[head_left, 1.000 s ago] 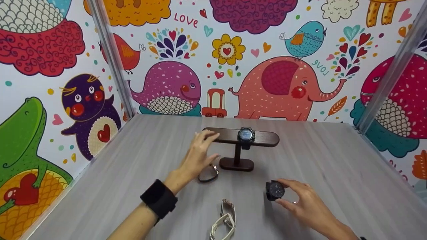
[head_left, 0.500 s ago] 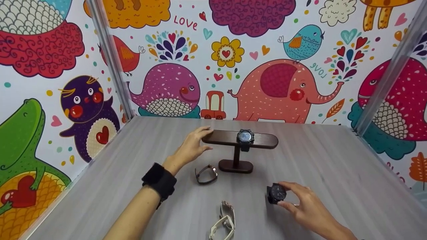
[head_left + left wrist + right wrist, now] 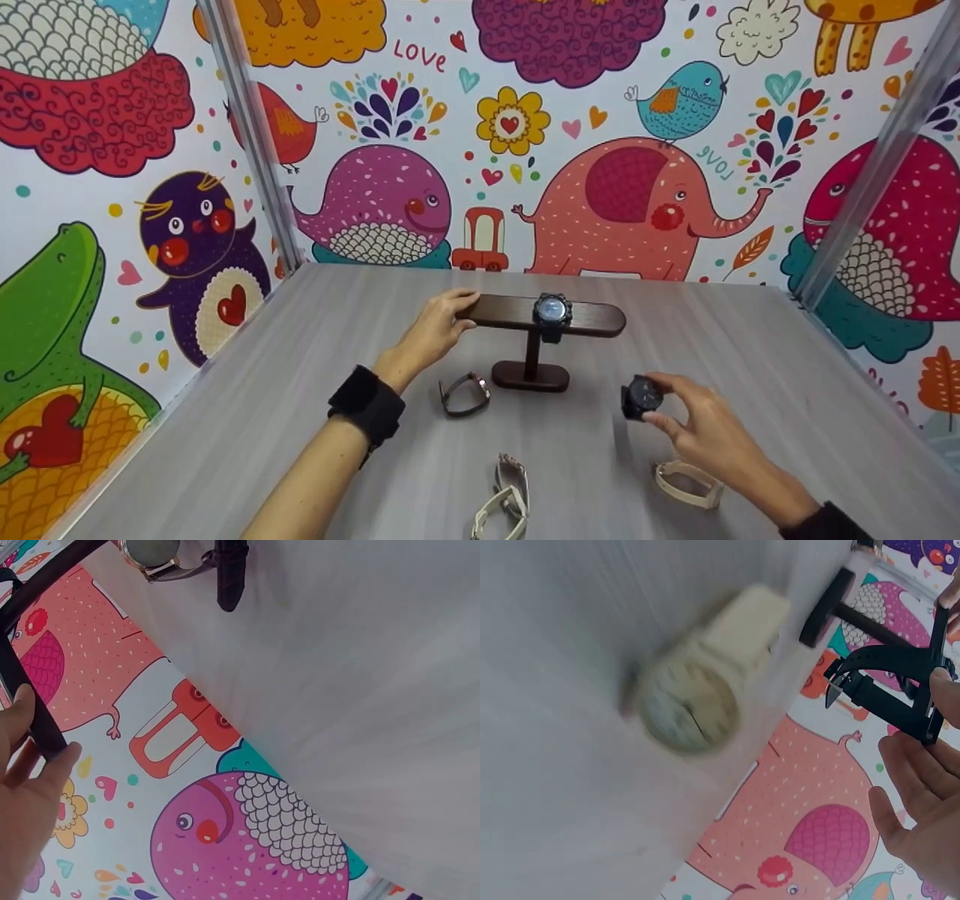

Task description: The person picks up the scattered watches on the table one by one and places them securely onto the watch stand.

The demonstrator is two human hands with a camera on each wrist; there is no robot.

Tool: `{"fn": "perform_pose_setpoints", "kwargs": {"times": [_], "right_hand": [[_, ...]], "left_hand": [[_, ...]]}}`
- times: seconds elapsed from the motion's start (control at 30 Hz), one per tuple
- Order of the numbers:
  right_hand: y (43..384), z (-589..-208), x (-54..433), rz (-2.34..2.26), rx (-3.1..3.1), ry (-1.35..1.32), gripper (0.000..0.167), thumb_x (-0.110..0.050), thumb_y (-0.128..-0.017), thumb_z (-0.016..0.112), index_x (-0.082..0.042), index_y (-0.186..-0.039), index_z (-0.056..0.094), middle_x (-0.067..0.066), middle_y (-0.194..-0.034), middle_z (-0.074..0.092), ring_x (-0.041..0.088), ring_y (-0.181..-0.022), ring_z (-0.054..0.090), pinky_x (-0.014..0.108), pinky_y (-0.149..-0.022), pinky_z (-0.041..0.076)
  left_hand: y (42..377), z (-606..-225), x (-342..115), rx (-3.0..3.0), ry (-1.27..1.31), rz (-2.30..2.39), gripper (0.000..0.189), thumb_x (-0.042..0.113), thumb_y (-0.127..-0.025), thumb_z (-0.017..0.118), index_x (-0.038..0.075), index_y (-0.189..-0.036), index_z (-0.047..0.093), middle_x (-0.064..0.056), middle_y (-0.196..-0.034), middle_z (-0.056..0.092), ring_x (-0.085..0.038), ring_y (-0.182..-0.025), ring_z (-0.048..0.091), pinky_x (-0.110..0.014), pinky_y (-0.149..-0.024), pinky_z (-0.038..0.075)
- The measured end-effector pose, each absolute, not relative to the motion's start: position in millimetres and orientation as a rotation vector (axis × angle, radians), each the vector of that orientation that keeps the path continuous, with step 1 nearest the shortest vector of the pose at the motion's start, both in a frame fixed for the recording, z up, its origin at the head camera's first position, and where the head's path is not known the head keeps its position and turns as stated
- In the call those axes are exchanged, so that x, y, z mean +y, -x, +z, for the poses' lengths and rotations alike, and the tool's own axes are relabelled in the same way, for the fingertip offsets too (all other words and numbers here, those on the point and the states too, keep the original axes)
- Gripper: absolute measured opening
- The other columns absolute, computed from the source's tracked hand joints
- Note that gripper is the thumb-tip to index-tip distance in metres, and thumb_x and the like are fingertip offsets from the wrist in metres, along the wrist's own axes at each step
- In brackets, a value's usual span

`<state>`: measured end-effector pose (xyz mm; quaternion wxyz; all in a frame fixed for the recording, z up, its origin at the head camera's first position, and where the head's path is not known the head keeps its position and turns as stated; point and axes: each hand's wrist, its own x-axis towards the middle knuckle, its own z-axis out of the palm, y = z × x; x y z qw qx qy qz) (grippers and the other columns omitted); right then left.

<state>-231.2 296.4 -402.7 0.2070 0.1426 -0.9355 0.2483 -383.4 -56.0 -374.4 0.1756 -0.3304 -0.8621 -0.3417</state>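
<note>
My left hand [image 3: 431, 322] grips the left end of a dark brown wooden watch stand [image 3: 504, 310]; the left wrist view shows thumb and fingers on either side of the bar [image 3: 37, 709]. A black wristwatch [image 3: 553, 309] is strapped around the bar near its middle. Off to the right, my right hand [image 3: 709, 424] pinches a second black wristwatch [image 3: 643, 397] by its case, above the table. Its strap [image 3: 885, 706] forms a loop with a gap at the ends in the right wrist view.
A dark-strapped watch [image 3: 465, 397] lies left of the stand's base. A white-strapped watch [image 3: 510, 495] lies at the front of the grey table [image 3: 315, 322]. A cream watch [image 3: 686, 484] rests below my right hand. Patterned walls [image 3: 510, 225] enclose the table.
My left hand has reached the stand's left end and taken hold of it. My right hand has moved forward and slightly right with the black watch, and the cream watch now shows beneath it.
</note>
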Motion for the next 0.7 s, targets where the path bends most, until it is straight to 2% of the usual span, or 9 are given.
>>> {"fn": "perform_pose_setpoints", "kwargs": {"times": [0.2,0.47,0.7], "right_hand": [[252.4,-387.1,300.6,0.695,-2.598,-0.398,0.046,-0.005,-0.085,0.077,0.006,-0.127,0.060,0.019,-0.111,0.071,0.035,-0.105,0.066,0.061,-0.092,0.053],[271.5,-368.9,309.8,0.693,-2.594,-0.387,0.049,-0.005,-0.086,0.077,0.007,-0.130,0.058,0.025,-0.114,0.069,0.037,-0.101,0.063,0.056,-0.085,0.055],[289.4,-360.6,312.2,0.696,-2.593,-0.383,0.050,-0.003,-0.087,0.074,0.008,-0.132,0.056,0.030,-0.117,0.066,0.043,-0.104,0.062,0.062,-0.091,0.053]], "left_hand": [[382.7,-378.6,-58.0,-2.437,0.946,-0.933,0.044,-0.005,-0.090,0.067,-0.013,-0.132,0.057,-0.029,-0.135,0.059,-0.042,-0.128,0.057,-0.048,-0.107,0.050],[380.0,-378.0,-54.9,-2.433,0.945,-0.931,0.043,-0.005,-0.092,0.065,-0.014,-0.133,0.056,-0.029,-0.136,0.058,-0.044,-0.129,0.055,-0.048,-0.109,0.048],[381.7,-377.7,-54.5,-2.430,0.953,-0.922,0.042,-0.004,-0.091,0.065,-0.013,-0.132,0.057,-0.030,-0.136,0.058,-0.044,-0.129,0.055,-0.048,-0.109,0.047]]}}
